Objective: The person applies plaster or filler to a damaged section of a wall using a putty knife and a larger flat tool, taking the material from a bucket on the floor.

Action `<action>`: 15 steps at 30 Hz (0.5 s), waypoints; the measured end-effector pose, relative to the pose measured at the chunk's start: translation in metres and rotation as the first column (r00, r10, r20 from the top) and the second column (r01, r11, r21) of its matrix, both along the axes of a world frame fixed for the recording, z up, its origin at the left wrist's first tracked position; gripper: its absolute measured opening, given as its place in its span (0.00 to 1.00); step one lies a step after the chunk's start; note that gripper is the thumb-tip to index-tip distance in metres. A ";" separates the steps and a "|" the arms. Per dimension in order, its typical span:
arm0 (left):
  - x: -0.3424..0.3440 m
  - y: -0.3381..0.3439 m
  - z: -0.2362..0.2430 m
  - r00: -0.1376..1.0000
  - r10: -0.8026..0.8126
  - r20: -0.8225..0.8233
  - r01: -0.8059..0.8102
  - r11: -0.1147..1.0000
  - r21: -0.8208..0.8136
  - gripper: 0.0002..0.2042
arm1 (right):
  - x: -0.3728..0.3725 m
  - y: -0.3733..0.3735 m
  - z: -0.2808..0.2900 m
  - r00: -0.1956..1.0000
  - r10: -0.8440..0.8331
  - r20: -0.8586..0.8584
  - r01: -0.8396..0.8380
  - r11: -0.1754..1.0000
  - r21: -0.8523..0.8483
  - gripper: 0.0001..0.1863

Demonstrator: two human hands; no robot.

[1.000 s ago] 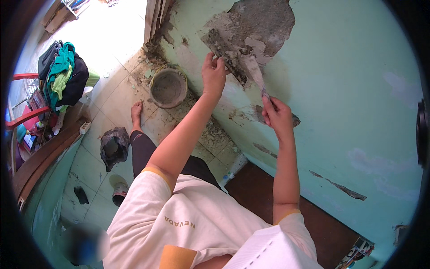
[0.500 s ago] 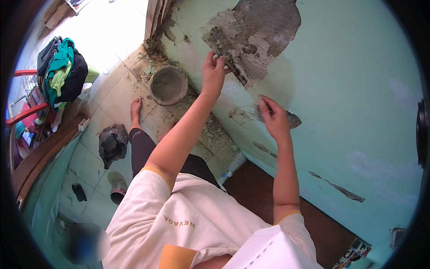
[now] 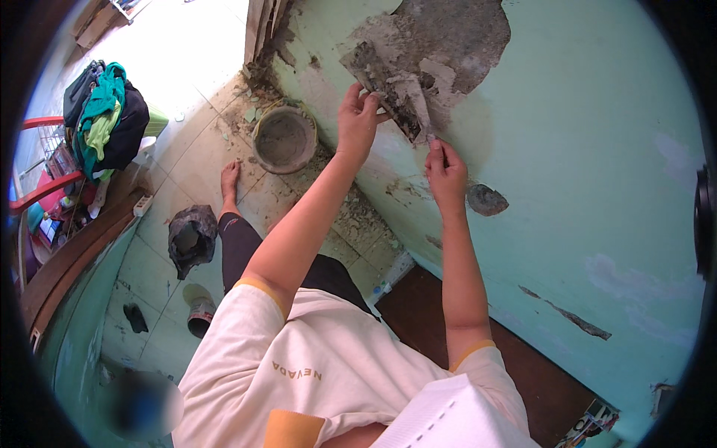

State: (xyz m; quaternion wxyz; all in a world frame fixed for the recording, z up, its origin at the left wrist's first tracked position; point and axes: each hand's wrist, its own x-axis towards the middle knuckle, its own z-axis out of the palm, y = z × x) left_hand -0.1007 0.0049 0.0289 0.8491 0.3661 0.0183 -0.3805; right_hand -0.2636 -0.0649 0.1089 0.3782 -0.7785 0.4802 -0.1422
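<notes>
We're looking at a pale green wall [image 3: 590, 172] that fills the right of the frame, and up at top centre its paint gives way to a rough grey patch [image 3: 470, 45]. A smaller bare spot [image 3: 487, 200] shows right of centre. Over on the left we have a tiled floor [image 3: 196, 160], and rubble [image 3: 351, 220] lies along the foot of the wall. A bucket [image 3: 284, 169] stands upper left of centre, a heap of clothes [image 3: 104, 112] sits further left, and a black bag [image 3: 193, 237] lies below that.

Now to the hands! Just above centre, our left hand [image 3: 357, 125] grips the lower left edge of a board [image 3: 403, 122], which slants before the wall, just below the patch, with grey mortar [image 3: 366, 61] on it. Right of it, our right hand [image 3: 447, 170] is closed on the lower end of a scraper [image 3: 420, 108]. The blade points up and left from the fingers, over the board; whether it touches the mortar, we cannot tell.
</notes>
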 end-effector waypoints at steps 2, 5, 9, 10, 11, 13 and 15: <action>0.001 0.000 -0.002 1.000 -0.008 0.005 0.008 1.000 0.012 0.17 | -0.001 0.007 0.008 0.999 -0.003 0.046 0.001 0.999 0.048 0.16; -0.001 -0.002 -0.001 1.000 0.029 0.000 -0.029 0.999 0.016 0.17 | 0.003 0.015 0.018 0.999 -0.005 0.048 0.000 0.994 0.107 0.17; -0.003 -0.004 0.004 0.998 0.046 -0.048 -0.043 0.998 0.045 0.18 | 0.013 0.006 0.004 0.996 0.076 -0.046 -0.070 0.990 0.121 0.17; -0.003 -0.005 0.002 0.998 0.040 -0.042 -0.038 0.998 0.049 0.18 | 0.012 -0.001 0.001 0.998 0.057 -0.036 -0.055 0.996 0.068 0.16; -0.002 -0.005 0.000 0.999 0.040 -0.036 -0.038 0.998 0.058 0.19 | 0.012 -0.007 -0.003 0.999 0.044 -0.025 -0.044 0.999 0.021 0.16; -0.002 -0.005 -0.002 0.999 0.030 -0.019 -0.029 0.999 0.036 0.18 | 0.006 -0.013 0.000 1.000 0.011 -0.013 -0.012 0.999 -0.048 0.16; 0.000 -0.003 -0.001 1.000 0.028 -0.011 -0.027 0.999 0.020 0.18 | 0.006 -0.006 0.019 1.000 -0.016 -0.017 0.015 0.996 -0.085 0.17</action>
